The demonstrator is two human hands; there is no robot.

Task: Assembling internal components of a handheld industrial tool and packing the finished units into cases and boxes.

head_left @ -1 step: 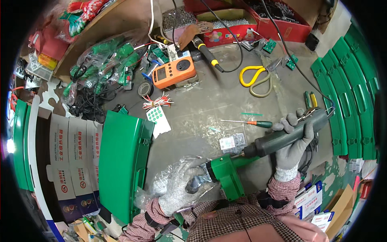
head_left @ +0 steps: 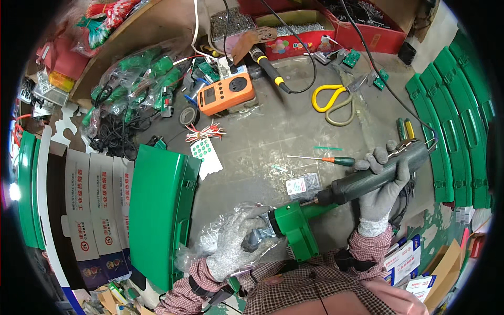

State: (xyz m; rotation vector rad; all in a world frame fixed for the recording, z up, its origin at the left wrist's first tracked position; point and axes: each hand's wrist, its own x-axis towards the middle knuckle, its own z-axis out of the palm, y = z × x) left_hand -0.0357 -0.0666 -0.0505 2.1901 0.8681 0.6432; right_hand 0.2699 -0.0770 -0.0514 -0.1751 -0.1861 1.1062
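My left hand (head_left: 237,240), in a grey glove, is closed round the dark end of a green plastic tool body (head_left: 296,231). Clear plastic film (head_left: 209,239) wraps that end and crumples about my fingers. In my gloved right hand (head_left: 379,197) lies a dark, thick electric screwdriver (head_left: 362,181), fingers wrapped round its barrel. Its tip meets the upper right of the green body, beside the arm that sticks out there; the exact contact spot is too small to make out. Just beyond sits a small clear box of dark parts (head_left: 312,181).
A hand screwdriver (head_left: 344,161), yellow-handled scissors (head_left: 328,98) and an orange meter (head_left: 226,94) lie on the bench. A green case (head_left: 160,215) stands at left; more green cases (head_left: 446,126) line the right. A soldering iron (head_left: 270,71) and red screw boxes (head_left: 299,44) are at the back.
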